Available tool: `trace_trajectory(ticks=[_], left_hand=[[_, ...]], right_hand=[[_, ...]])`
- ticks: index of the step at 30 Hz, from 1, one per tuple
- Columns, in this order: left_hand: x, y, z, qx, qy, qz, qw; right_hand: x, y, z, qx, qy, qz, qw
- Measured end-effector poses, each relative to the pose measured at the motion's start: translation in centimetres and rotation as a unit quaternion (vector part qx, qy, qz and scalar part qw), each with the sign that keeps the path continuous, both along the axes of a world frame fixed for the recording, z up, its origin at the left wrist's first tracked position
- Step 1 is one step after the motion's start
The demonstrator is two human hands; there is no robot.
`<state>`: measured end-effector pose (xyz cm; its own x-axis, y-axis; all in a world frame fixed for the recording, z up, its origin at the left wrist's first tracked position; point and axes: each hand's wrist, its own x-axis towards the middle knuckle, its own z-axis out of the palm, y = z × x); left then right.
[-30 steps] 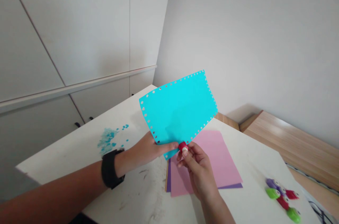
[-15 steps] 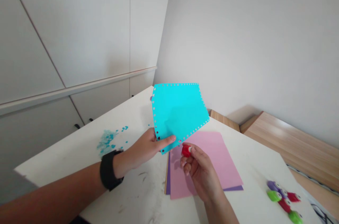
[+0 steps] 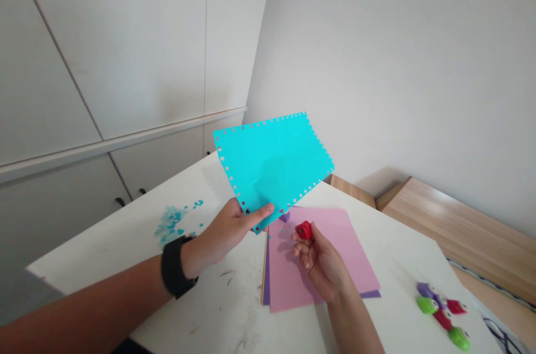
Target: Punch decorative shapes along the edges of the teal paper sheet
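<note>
A bright blue sheet of paper (image 3: 272, 158) with small shapes punched along its edges is raised above the table. My left hand (image 3: 234, 224) pinches it at its lower corner, thumb on top. My right hand (image 3: 322, 264) holds a small red craft punch (image 3: 304, 230) between thumb and fingers, just below and apart from the sheet's lower right edge. Under my right hand lies a pink sheet (image 3: 352, 253) on top of purple paper (image 3: 371, 293). A purple punch (image 3: 285, 216) shows partly below the blue sheet.
Blue paper cut-outs (image 3: 171, 223) are scattered on the white table (image 3: 218, 315) at left. Several purple, green and red punches (image 3: 441, 312) lie in a cluster at right. White cabinets (image 3: 146, 36) stand behind on the left, a wooden unit (image 3: 460, 237) on the right.
The blue sheet has turned and tilted, its far left corner swinging left. My right hand has drawn the red punch slightly right, away from the sheet's edge.
</note>
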<state>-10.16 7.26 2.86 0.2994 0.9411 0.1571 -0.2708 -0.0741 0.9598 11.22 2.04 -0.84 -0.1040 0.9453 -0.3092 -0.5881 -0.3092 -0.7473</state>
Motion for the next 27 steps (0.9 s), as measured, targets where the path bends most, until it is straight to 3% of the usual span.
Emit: trace_trajectory(ticks=[7,13,15,17,21,22,24,27], left_hand=[[-0.5,0.4,-0.1,0.000,-0.016,0.027,1.000],[-1.1,0.6,-0.2,-0.004,-0.019,0.049,0.999],[-1.2,0.7,-0.3,0.000,-0.024,0.052,0.998],[-1.2,0.7,-0.5,0.010,-0.028,0.059,0.998],[-1.2,1.0,-1.3,0.020,-0.023,0.082,0.996],[-1.2,1.1,-1.5,0.017,-0.022,0.084,0.996],[-1.3,1.1,-1.6,0.008,-0.020,0.087,0.996],[-1.3,1.0,-1.5,0.008,-0.025,0.081,0.996]], right_hand=[[-0.1,0.8,-0.2,0.028,-0.116,-0.054,0.991],[-0.9,1.8,1.2,0.085,-0.250,-0.035,0.964],[-1.9,2.3,1.2,0.138,-0.324,-0.036,0.935],[-2.8,2.9,0.6,0.190,-0.432,-0.025,0.881],[-4.1,3.9,-1.1,0.214,-0.683,0.032,0.698],[-4.2,4.2,-1.3,0.207,-0.717,0.044,0.664],[-4.2,4.5,-1.3,0.196,-0.737,0.059,0.644],[-3.8,4.7,-0.9,0.190,-0.700,0.068,0.685]])
